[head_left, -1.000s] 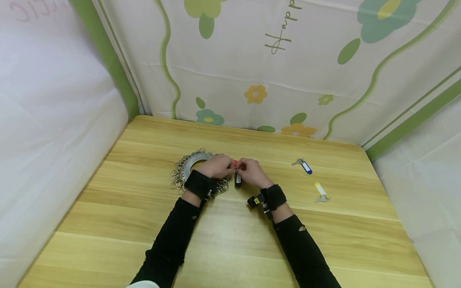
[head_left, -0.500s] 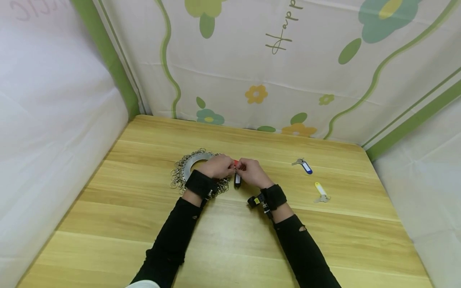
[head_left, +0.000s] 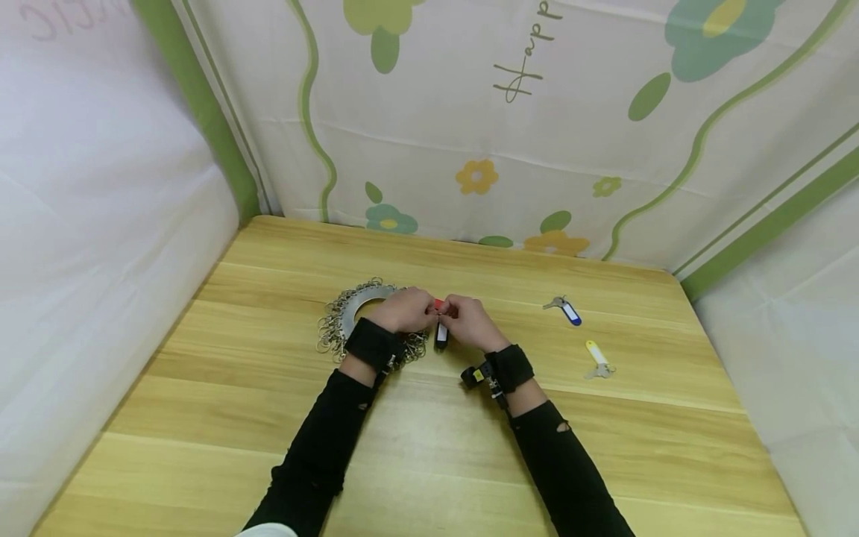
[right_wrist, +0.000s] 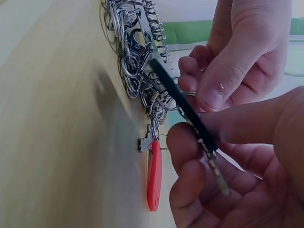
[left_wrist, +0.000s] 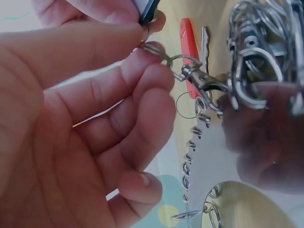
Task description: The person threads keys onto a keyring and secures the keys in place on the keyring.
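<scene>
Left hand [head_left: 403, 311] pinching clip [left_wrist: 197, 78], right hand [head_left: 470, 321] gripping black tag [right_wrist: 183, 102], red tag [right_wrist: 154, 175] beside, 2 tagged keys [head_left: 564, 307] apart.

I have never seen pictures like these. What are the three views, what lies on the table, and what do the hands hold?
No machine works here: a person uses two bare hands. The wide picture comes from a camera on the head; the two close ones come from cameras strapped to each wrist. On the wooden table lies a metal disc hung with many key rings, with a red key tag beside it. To the right lie a blue-tagged key and a yellow-tagged key. The left hand pinches a small ring with a clasp. The right hand holds a black key tag in its grip.
</scene>
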### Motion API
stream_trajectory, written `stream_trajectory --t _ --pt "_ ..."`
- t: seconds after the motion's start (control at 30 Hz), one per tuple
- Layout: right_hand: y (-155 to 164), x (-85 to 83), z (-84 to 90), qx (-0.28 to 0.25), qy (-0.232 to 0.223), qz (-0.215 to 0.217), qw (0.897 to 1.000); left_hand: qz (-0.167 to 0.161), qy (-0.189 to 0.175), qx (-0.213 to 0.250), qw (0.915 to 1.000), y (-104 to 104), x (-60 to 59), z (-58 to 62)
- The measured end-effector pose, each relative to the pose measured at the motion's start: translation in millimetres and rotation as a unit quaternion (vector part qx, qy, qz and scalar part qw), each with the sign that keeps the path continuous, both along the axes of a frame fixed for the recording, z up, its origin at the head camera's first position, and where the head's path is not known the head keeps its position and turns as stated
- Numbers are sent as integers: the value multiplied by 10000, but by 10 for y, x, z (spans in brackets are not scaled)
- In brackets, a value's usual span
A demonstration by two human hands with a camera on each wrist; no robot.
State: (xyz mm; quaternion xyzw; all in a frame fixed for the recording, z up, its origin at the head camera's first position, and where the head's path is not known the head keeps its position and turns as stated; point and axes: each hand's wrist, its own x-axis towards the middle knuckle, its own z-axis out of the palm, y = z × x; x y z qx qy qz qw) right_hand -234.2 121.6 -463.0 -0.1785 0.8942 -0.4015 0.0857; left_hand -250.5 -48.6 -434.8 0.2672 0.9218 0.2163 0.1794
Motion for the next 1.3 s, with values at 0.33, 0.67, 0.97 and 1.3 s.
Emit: stream_trajectory --t 0.33,0.67,0.97,1.3 --pt "-18 8 14 158 -41 -350 9993 -136 35 88 9999 -10 3 -1" --pt "-10 6 12 191 28 -182 9996 -114 32 28 9999 -6 17 20" --pt "-4 10 11 79 -6 -31 10000 -70 39 -123 9999 3 18 1" --pt "1 17 14 33 146 141 9998 31 100 -106 9999 7 16 7"
